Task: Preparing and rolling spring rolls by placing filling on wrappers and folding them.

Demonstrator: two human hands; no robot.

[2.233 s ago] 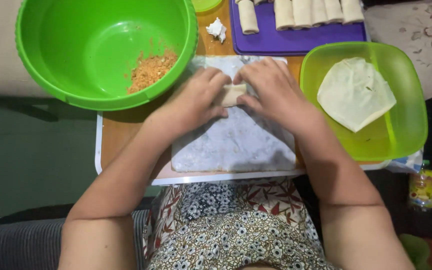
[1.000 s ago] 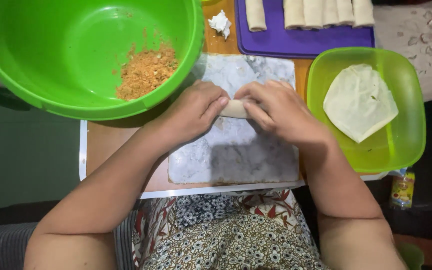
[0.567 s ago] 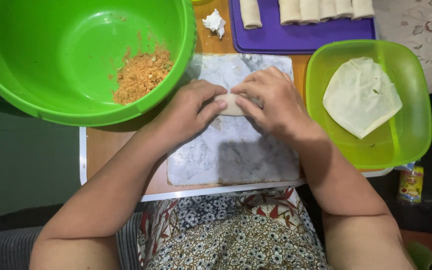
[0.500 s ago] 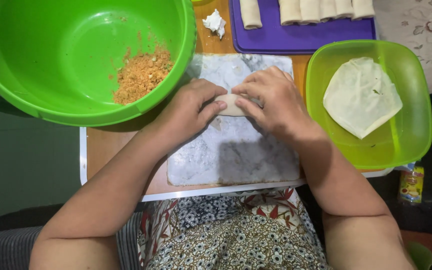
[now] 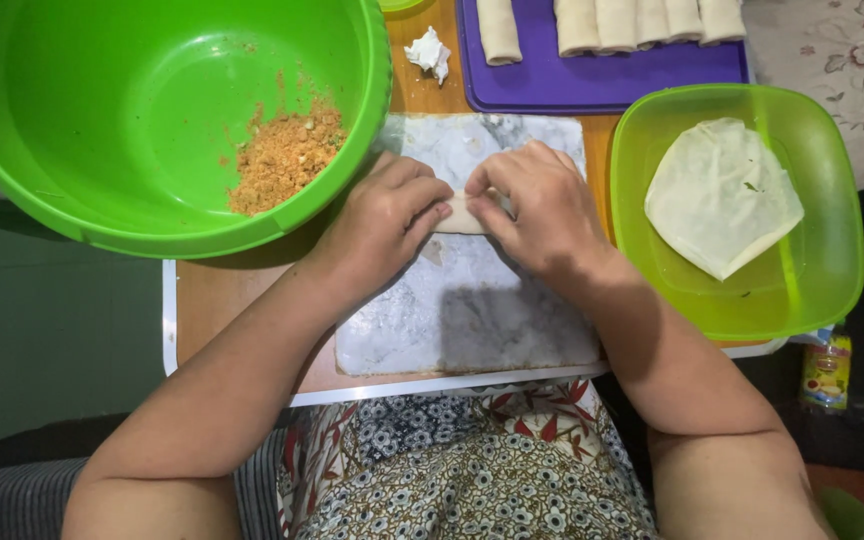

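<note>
Pastry roll [image 5: 460, 213]: a pale, thin-skinned roll lies crosswise on the floured marble slab [image 5: 472, 320], only its middle showing between the two hands pressed over it.
Left hand [image 5: 384, 228]: fingers curled down over the roll's left end, tips pinning the wrapper against the slab.
Right hand [image 5: 544, 208]: fingers bent over the right end in the same way, knuckles raised, thumb hidden beneath.
Filling: an orange-brown crumbly heap [image 5: 284, 155] sits at the bottom of the large green bowl [image 5: 82, 215], just left of the slab.
Wrappers: a small stack of round, pale sheets [image 5: 720, 195] rests in the lime-green square tub [image 5: 832, 270] at right.
Finished pieces: several rolls [image 5: 642, 20] line the purple tray [image 5: 592, 85] beyond the slab; a crumpled white scrap [image 5: 430, 52] lies on the wooden table [image 5: 237, 300] beside it.
Foreground: a floral-print garment [image 5: 462, 470] covers the lap; a small yellow-labelled bottle [image 5: 825, 370] stands at lower right.
Risk, tearing: the wrapper looks thin, and hard fingertip pressure could split it and spill crumbs.
Risk, loose ends: uneven pressure from the two hands would likely leave a slack roll that unwinds.
Risk, sticking: where the flour on the slab has thinned, the skin might catch and rip when lifted.
</note>
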